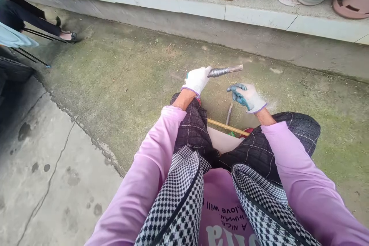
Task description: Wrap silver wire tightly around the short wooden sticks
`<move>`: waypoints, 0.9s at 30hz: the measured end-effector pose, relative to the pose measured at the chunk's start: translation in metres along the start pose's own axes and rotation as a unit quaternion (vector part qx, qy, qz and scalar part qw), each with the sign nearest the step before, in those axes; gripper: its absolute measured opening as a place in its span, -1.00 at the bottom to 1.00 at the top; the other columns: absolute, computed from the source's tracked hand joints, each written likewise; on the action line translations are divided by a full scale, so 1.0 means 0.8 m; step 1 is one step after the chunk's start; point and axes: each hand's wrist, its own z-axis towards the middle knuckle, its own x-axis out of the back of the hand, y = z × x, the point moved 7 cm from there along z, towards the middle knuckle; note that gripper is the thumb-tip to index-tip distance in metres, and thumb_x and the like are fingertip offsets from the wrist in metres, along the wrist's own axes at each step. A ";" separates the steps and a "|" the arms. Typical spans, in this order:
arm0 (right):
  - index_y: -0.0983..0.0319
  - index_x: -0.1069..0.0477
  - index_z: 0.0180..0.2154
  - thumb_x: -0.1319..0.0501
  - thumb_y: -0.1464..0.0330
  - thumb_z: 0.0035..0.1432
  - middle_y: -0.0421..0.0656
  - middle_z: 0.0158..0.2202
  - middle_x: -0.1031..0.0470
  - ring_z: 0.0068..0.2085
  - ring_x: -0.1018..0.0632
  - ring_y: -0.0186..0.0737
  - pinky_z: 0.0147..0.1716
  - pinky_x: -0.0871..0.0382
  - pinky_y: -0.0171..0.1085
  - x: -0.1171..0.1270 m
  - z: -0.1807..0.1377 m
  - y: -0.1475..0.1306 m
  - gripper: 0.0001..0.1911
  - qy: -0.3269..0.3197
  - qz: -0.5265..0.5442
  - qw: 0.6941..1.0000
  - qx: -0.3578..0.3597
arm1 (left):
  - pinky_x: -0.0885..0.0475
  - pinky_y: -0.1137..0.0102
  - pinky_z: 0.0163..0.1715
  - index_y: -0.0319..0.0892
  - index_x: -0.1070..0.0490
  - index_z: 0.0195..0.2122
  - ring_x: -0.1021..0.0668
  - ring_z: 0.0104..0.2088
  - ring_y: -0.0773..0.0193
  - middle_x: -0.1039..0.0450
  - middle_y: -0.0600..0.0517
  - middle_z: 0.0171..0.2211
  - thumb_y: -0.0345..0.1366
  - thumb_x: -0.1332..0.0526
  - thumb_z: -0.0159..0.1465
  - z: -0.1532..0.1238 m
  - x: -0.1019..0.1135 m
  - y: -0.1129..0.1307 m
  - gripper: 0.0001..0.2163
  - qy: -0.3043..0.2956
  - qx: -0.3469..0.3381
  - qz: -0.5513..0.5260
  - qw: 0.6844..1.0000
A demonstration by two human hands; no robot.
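Note:
My left hand (pixel 196 80), in a white glove, is closed around one end of a wooden stick (pixel 236 68). Grey metal wire (pixel 218 72) is wound in many turns about the stick's middle, and its bare far end points right. My right hand (pixel 247 97) wears a white glove with blue-grey coated fingers, which are curled in a pinch. A thin strand (pixel 227 80) runs down from the wound stick toward those fingertips. Where the strand ends among the fingers is hidden.
Between my knees are a yellow rod (pixel 227 127), a pale flat surface (pixel 223 140) and a short grey stick (pixel 229 113). Potted plants stand on a tiled ledge (pixel 201 5) ahead. At far left a person's legs (pixel 43 19) show beside thin-legged seats.

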 end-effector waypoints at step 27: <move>0.11 -0.47 -0.48 -0.41 0.05 0.19 -0.26 -0.55 -0.35 -0.44 -0.33 -0.23 -0.42 -0.17 -0.19 -0.009 -0.007 -0.007 -0.65 0.061 -0.190 0.979 0.049 | -0.61 0.24 0.14 -0.03 -0.62 0.50 -0.80 0.21 -0.07 -0.77 -0.24 0.22 -0.32 -0.12 0.70 0.000 -0.010 -0.001 -0.54 0.008 0.009 -0.006 1.000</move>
